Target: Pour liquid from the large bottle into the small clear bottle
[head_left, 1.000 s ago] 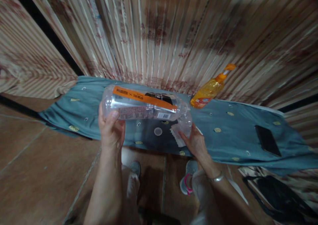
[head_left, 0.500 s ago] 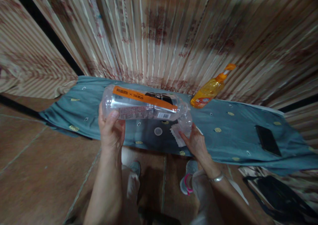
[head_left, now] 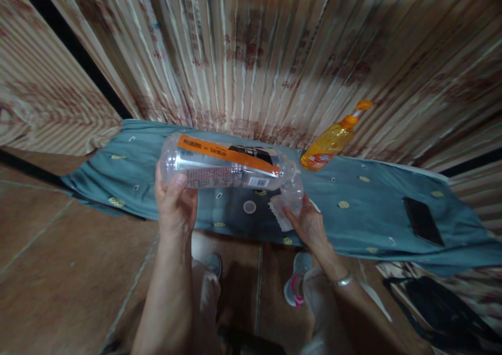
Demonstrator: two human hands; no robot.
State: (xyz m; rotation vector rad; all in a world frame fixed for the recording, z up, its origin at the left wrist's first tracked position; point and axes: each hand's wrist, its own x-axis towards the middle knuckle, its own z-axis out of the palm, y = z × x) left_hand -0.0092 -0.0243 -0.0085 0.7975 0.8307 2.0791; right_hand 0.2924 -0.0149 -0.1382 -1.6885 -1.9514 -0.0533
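My left hand [head_left: 175, 201] is wrapped around the base of a large clear plastic bottle [head_left: 223, 172] with an orange, black and silver label. The bottle lies almost level above the cloth-covered table, its mouth pointing right. My right hand [head_left: 309, 219] grips a small clear plastic bottle [head_left: 292, 190] close against that mouth; how far the two necks meet is hard to make out. Beneath the small bottle is a white scalloped tissue or cloth [head_left: 279, 215]. A round translucent cap [head_left: 250, 207] rests on the table between my hands.
An orange-yellow pump bottle [head_left: 327, 143] stands behind my right hand. On the right of the blue-green tablecloth [head_left: 372, 187] lies a black phone [head_left: 423, 221]. A pleated curtain [head_left: 251, 57] hangs behind the table. A dark bag [head_left: 443, 308] is at the lower right.
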